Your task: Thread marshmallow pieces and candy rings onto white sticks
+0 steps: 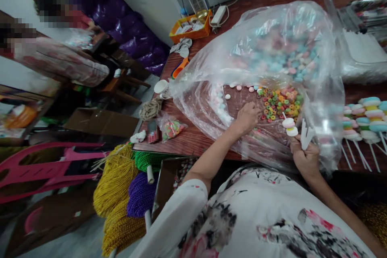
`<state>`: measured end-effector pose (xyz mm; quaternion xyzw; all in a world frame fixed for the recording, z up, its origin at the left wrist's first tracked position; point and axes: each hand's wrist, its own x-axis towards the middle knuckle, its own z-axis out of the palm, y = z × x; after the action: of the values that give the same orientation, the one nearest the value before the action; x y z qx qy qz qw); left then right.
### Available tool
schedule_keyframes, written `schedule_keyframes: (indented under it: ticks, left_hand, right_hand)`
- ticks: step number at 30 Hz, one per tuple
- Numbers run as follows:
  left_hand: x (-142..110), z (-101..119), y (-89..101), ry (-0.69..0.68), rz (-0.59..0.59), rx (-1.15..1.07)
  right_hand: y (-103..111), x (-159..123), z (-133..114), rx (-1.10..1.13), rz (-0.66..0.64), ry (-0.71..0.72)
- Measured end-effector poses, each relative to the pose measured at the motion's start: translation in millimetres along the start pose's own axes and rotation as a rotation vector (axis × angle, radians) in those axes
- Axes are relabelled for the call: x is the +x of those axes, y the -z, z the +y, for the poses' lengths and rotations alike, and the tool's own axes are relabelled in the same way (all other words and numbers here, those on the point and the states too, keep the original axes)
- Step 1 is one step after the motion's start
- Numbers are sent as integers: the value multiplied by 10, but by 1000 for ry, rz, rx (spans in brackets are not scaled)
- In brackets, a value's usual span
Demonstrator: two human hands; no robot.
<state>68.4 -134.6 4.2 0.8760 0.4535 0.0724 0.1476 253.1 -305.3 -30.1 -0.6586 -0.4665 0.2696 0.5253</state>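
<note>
My right hand point(305, 156) is closed on a thin stick threaded with a few pink and white marshmallow-like discs point(290, 126) and a yellowish piece between them. Several white sticks point(306, 136) also stand up from its grip. My left hand point(249, 115) rests low over the table with its fingers curled together, at the left edge of a heap of small coloured rings point(281, 102). What its fingertips hold, if anything, is hidden. Behind the rings lies a large clear plastic bag point(254, 62) full of pastel pieces, its open mouth spread around both hands.
Finished-looking candy skewers point(367, 119) lie at the right, below a clear plastic tub point(363, 58). Orange-handled scissors point(180, 67), a white cup point(161, 86) and a small bag of rings point(171, 128) are leftward. Cord bundles point(115, 185) and a pink chair point(45, 165) stand below; two people sit beyond.
</note>
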Motion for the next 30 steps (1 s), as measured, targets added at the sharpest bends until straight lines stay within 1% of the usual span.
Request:
schedule_keyframes:
  ticks: [2, 5, 7, 9, 11, 14, 16, 17, 18, 19, 21, 23, 25, 27, 30]
  left_hand:
    - [20, -3, -16, -18, 30, -55]
    - [126, 2, -14, -33, 100, -239]
    - [227, 44, -6, -58, 95, -288]
    - [292, 123, -2, -83, 39, -224]
    - [287, 219, -7, -93, -5, -125]
    - [186, 320, -42, -96, 1, -59]
    - [113, 340, -77, -97, 11, -87]
    - [81, 339, -93, -94, 27, -136]
    - [51, 336, -103, -82, 56, -223]
    - [18, 333, -103, -54, 100, -356]
    - [-68, 336, -69, 62, 190, -739]
    - [-187, 357, 9, 211, 251, -1157]
    - [-323, 392, 105, 315, 284, -1454]
    - [-447, 429, 185, 348, 317, -1600]
    - [-567, 472, 236, 344, 358, -1680]
  right_hand:
    - [6, -11, -16, 70, 6, -26]
    - [19, -9, -54, 105, 5, -19]
    - [16, -5, -69, 104, 11, 6]
    - [7, -4, -77, 100, 25, 18]
    - [1, -4, -85, 109, 26, 12]
    - [9, -6, -88, 114, 21, 12]
    - [25, -10, -67, 91, 5, 32]
    - [32, -13, -50, 74, -4, 47]
    - [39, -16, -31, 54, -10, 64]
    - [43, -18, -14, 32, -16, 84]
    - [44, -17, -2, -24, -33, 133]
    - [40, -14, -29, -92, -59, 205]
    - [33, -12, -87, -148, -90, 290]
    - [25, -15, -154, -172, -117, 373]
    - [14, -22, -236, -186, -185, 452]
